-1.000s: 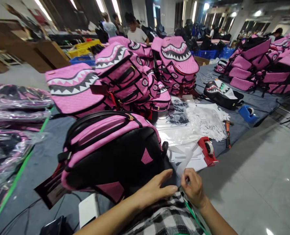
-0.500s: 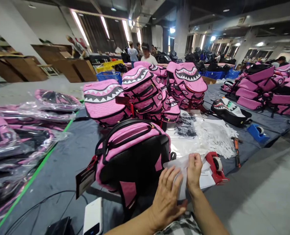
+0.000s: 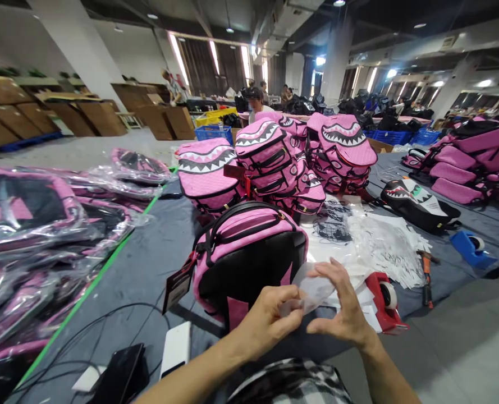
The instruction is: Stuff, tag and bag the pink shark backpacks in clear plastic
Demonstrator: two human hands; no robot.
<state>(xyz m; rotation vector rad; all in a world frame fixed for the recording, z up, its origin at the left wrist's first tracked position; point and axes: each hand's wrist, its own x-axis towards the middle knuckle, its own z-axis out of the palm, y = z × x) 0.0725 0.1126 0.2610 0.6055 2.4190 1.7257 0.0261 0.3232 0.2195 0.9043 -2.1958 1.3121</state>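
Observation:
My left hand (image 3: 271, 315) is closed on the near edge of a thin translucent plastic sheet (image 3: 316, 287), which is curled into a loop. With thumb and fingers spread apart, my right hand (image 3: 342, 306) is at the sheet's right side, its fingertips by the upper edge; whether they touch it I cannot tell. Just beyond my hands a pink and black backpack (image 3: 249, 269) sits on the table, its back panel towards me. A dark hang tag (image 3: 178, 287) hangs from its left side.
Pink shark-mouth backpacks (image 3: 270, 157) are piled behind. Plastic-wrapped bags (image 3: 85, 224) lie left. On the right are a red tape dispenser (image 3: 384, 306), a blue dispenser (image 3: 472, 249), a hammer (image 3: 426, 278) and white slips (image 3: 394, 252). A white device (image 3: 176, 348) and a black phone (image 3: 120, 373) lie nearest me.
My left hand has gone from flat, spread fingers to a pinch on the sheet. My right hand has opened from its grip, and the sheet has curled. The view has swung left.

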